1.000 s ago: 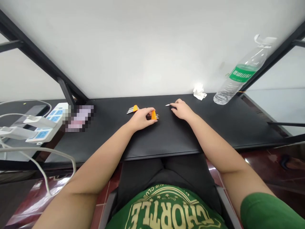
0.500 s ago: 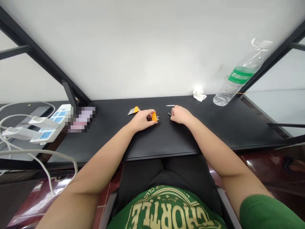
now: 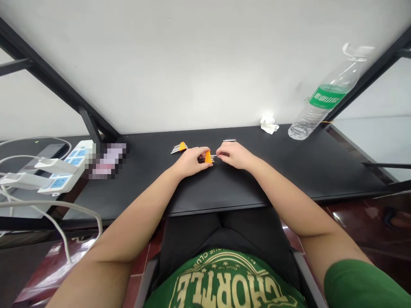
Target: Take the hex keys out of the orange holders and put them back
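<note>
My left hand (image 3: 192,161) is closed around an orange hex key holder (image 3: 208,157), with short metal key ends sticking out on its right side. Pinched in my right hand (image 3: 234,155) is a thin metal hex key (image 3: 214,156), whose tip reaches the holder's right face; whether it sits in a slot I cannot tell. Behind my right hand another L-shaped hex key (image 3: 229,140) lies on the black table (image 3: 205,192). A second orange holder (image 3: 183,146), full of hex keys, rests just behind my left hand.
A crumpled white tissue (image 3: 269,124) and a clear plastic bottle (image 3: 321,102) with a green label stand at the back right. On the left are a white power strip (image 3: 69,169) with plugs and cables, a phone (image 3: 48,156) and a blurred pinkish item (image 3: 109,160).
My right hand has moved left with the hex key, up to the orange holder. The key lying behind it is now more exposed. My left hand stays nearly in place.
</note>
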`<state>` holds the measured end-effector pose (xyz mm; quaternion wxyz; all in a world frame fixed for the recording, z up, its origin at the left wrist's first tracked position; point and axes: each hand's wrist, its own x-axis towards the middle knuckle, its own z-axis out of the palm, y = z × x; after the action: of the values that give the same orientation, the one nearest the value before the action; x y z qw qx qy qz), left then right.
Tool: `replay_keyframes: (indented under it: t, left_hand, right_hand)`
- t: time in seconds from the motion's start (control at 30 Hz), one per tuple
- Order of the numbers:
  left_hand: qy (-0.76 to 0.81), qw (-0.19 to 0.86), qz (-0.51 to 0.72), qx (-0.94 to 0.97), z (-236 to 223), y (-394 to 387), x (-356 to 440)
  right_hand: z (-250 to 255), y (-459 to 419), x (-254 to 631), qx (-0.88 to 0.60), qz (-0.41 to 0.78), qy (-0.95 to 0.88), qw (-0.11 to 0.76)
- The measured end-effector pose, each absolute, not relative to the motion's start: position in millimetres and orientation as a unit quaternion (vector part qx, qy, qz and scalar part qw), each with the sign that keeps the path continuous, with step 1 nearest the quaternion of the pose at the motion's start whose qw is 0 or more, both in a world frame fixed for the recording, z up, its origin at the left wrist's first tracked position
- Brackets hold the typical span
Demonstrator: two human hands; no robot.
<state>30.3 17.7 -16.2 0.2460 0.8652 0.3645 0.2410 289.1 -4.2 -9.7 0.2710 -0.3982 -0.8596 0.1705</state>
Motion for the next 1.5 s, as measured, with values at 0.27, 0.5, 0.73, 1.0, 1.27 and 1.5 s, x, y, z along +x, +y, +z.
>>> replay_keyframes:
  t: [0.27, 0.5, 0.73, 1.0, 1.27, 1.5]
  left_hand:
    - [0.339, 0.213, 0.208, 0.892, -11, 13, 36]
    - [0.349, 0.21, 0.223, 0.886, -12, 13, 34]
    - [0.355, 0.207, 0.22, 0.885, -12, 14, 32]
    - [0.35, 0.2, 0.23, 0.886, -14, 15, 32]
    - [0.342, 0.175, 0.228, 0.895, -11, 12, 35]
    - [0.321, 0.185, 0.241, 0.897, -12, 11, 37]
  right_hand:
    - [-10, -11, 279, -0.377, 0.126, -0.881, 0.258]
    - [-4, -10, 288, -0.398, 0.128, -0.868, 0.267]
    - [-7, -8, 291, -0.395, 0.135, -0.869, 0.265]
    - [-8, -11, 288, -0.39, 0.116, -0.879, 0.249]
    - [-6, -15, 277, -0.395, 0.196, -0.845, 0.304]
    - [-12, -15, 266, -0.376, 0.333, -0.796, 0.339]
